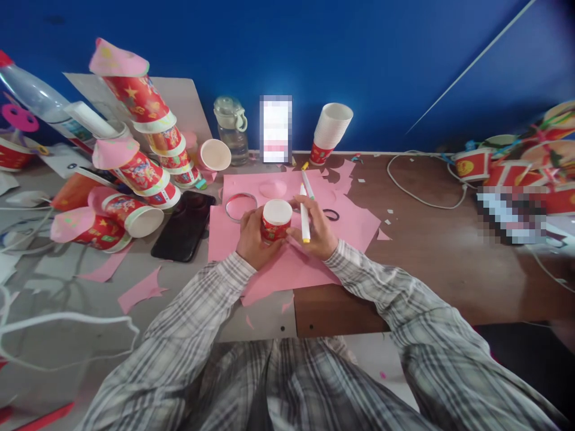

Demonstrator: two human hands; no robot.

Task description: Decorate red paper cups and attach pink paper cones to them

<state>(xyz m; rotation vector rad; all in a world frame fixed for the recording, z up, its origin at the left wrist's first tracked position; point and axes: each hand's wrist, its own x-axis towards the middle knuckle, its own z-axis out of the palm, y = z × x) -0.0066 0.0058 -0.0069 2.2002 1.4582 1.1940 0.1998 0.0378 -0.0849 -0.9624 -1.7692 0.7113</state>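
In the head view, my left hand [252, 240] is wrapped around a red patterned paper cup [275, 228], its white round end facing up. My right hand [320, 230] grips a white marker [305, 222] with a yellow lower end, and its fingertips come close to the cup's right side. Both hands are over pink paper [354, 230]. Behind the right hand lies another slim marker [308, 182]. A silvery ring-shaped band [227, 208] rests left of the cup, and a black hair tie [332, 214] sits to the right.
Stacked red cups with pink cone tops [141, 99] stand on the left, near a black phone [184, 227]. At the back are a water bottle [231, 131], a lit phone [275, 129] and nested paper cups [332, 129]. Cup crafts [507, 170] and a white cable [426, 203] occupy the right.
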